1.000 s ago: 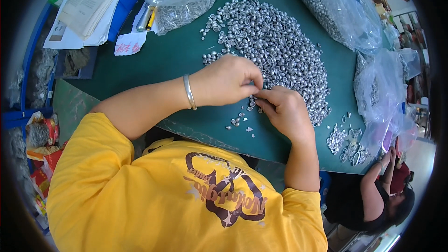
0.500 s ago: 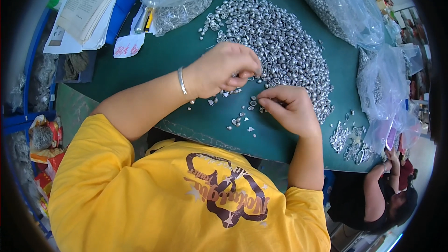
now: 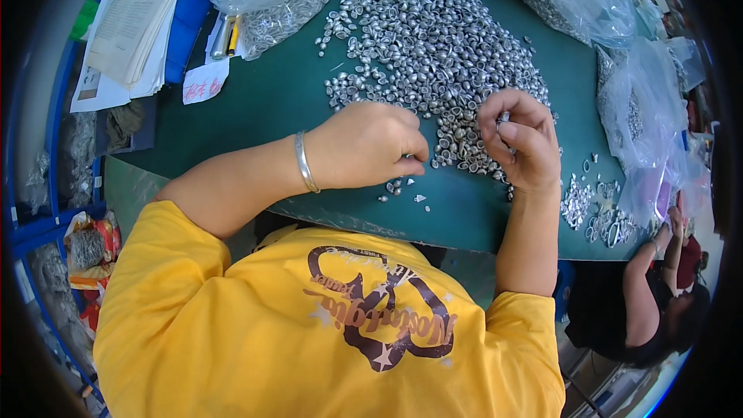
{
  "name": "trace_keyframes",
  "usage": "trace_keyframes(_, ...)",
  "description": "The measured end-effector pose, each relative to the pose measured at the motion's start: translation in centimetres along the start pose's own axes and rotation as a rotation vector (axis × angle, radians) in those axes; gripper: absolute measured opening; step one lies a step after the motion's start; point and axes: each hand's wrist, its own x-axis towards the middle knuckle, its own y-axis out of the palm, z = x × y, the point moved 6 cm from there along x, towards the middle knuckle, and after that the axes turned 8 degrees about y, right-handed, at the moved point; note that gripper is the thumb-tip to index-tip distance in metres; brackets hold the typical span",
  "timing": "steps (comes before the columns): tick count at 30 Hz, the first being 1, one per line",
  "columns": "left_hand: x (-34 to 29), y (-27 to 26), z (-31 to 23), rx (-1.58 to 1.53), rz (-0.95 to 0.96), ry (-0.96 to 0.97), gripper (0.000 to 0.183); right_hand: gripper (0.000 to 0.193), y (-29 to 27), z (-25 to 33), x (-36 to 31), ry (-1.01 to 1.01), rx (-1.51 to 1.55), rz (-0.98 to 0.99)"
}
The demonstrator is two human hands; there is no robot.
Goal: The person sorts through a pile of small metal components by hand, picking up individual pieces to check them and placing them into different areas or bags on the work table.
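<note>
A large heap of small, silvery, dome-shaped metal pieces [image 3: 441,39] lies on the green tabletop in front of me. My right hand [image 3: 525,139] is raised over the heap's near right edge, with a small metal piece [image 3: 504,118] pinched between thumb and fingers. Close to the table's near edge, my left hand [image 3: 375,145] is closed, palm down, its fingertips pressed together. Whatever those fingers hold is hidden. A few loose pieces [image 3: 395,186] and a tiny pale triangular bit [image 3: 419,198] lie just below my left hand.
A clear bag of metal parts [image 3: 290,19], a yellow marker [image 3: 234,37] and papers [image 3: 131,39] are at the far left. More filled bags [image 3: 642,101] line the right side, near small piles of flat parts [image 3: 576,203]. Another person [image 3: 638,302] sits at the right.
My right hand has moved right and up, away from the loose pieces, and now shows a metal piece in its pinch. My left hand has come lower, nearer the table's front edge.
</note>
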Motion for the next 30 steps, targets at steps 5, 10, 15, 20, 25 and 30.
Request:
trace_keyframes(5, -0.5, 2.0, 0.6, 0.153, 0.090, -0.014, 0.012, 0.007, 2.7, 0.2, -0.9, -0.096, -1.038, -0.018)
trace_keyframes(10, 0.2, 1.0, 0.5, 0.056, -0.034, 0.001, 0.011, 0.009, 3.3, -2.1, -2.5, -0.235, -1.463, -0.058)
trace_keyframes(15, 0.1, -0.3, 2.6, -0.229, -0.120, -0.315, 0.007, 0.007, -0.7, -2.5, -3.2, 0.064, -0.652, -0.221)
trace_keyframes(20, -0.2, 0.5, 1.9, 0.179, -0.036, -0.090, 0.008, 0.008, 0.1, -2.1, -3.6, -0.171, -0.915, -0.217)
trace_keyframes(25, 0.0, -0.2, 1.4, 0.135, -0.071, -0.061, 0.008, 0.010, 2.9, -2.3, -3.7, -0.293, -1.401, -0.220)
trace_keyframes(30, -0.1, 1.3, 0.2, 0.116, 0.020, 0.071, 0.008, 0.007, 2.1, -2.5, -3.3, -0.331, -1.319, -0.194)
